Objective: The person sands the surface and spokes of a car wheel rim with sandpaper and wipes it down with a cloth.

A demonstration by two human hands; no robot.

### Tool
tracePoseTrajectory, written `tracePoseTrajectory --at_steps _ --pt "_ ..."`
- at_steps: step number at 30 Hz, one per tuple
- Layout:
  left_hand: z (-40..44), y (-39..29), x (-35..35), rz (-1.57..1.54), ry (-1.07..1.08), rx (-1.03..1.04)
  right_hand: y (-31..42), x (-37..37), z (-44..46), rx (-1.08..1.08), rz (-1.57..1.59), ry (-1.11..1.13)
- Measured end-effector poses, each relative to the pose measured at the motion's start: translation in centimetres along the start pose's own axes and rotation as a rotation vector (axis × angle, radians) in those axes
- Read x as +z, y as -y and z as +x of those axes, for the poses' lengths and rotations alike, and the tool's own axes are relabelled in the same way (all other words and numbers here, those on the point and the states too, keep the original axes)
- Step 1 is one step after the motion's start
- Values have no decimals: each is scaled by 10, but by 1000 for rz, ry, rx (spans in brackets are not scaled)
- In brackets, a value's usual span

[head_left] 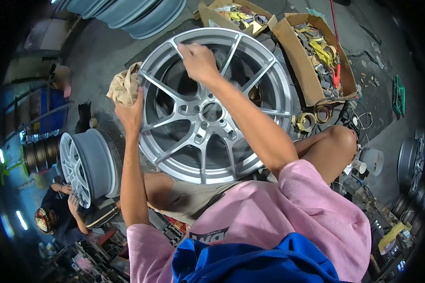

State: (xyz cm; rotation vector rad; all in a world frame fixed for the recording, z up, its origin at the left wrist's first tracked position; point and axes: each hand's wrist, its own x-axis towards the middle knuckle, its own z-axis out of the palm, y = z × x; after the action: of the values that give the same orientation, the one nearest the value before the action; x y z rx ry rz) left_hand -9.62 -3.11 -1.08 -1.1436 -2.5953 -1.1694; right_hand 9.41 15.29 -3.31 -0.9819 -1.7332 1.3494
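Observation:
A silver multi-spoke wheel rim (192, 130) lies face up in front of me, its hub hole at the middle. My left hand (130, 111) is closed around a crumpled beige cloth (125, 86) at the rim's left edge. Over the upper-left spokes, my right hand (199, 62) is curled, its fingertips down by a spoke near the outer lip. Whatever those fingers may hold is hidden and slightly blurred.
Two cardboard boxes of scraps and tape, a near one (295, 70) and a far one (208, 14), stand beyond the wheel. Tape rolls (307, 121) lie at right. Another person (63, 214) handles an upright wheel (87, 162) at left. More rims (160, 21) stand at the top.

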Motion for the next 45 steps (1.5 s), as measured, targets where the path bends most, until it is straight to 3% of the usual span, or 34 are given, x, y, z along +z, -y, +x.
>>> tracePoseTrajectory --at_steps 2,4,7,10,12,14,16,19,25,28,32,37,39,43,45 --pt "1 -2 2 -28 8 0 3 -15 -32 -104 -24 -65" --pt "-1 -5 1 -9 21 -37 -7 -29 -78 -38 2 -79" --pt "-2 -15 -2 -39 49 -1 -1 -25 -78 -88 -14 -126" --pt "0 -2 2 -28 -8 44 -1 -1 -10 -229 -12 -115" --pt "-2 -12 -3 9 13 -18 5 0 -2 -211 -68 -76" --pt "-2 -11 0 -17 -43 75 8 -5 -15 -195 -131 -42" --pt "-4 -16 0 -4 -48 55 -1 -19 -67 -412 -367 -147" --pt "-2 -19 -8 21 -19 6 -22 -34 -77 -617 -571 -116" --pt "-4 -17 -6 -32 -1 56 3 1 26 -802 -763 -47" --pt "-5 -20 -9 -75 41 -6 -3 -11 -6 -800 -695 -109" --pt "-5 -22 -8 -71 25 5 -22 -24 -23 -821 -699 -27" --pt "-4 -15 -8 -55 44 -29 5 -11 31 -937 -674 -144" --pt "-2 -13 -7 -46 61 -57 -13 -16 44 -812 -852 -144" --pt "-3 -8 -5 -68 7 1 -21 -55 38 -653 -861 -158" --pt "-2 -5 -4 -75 20 4 -24 -57 35 -653 -829 -326"
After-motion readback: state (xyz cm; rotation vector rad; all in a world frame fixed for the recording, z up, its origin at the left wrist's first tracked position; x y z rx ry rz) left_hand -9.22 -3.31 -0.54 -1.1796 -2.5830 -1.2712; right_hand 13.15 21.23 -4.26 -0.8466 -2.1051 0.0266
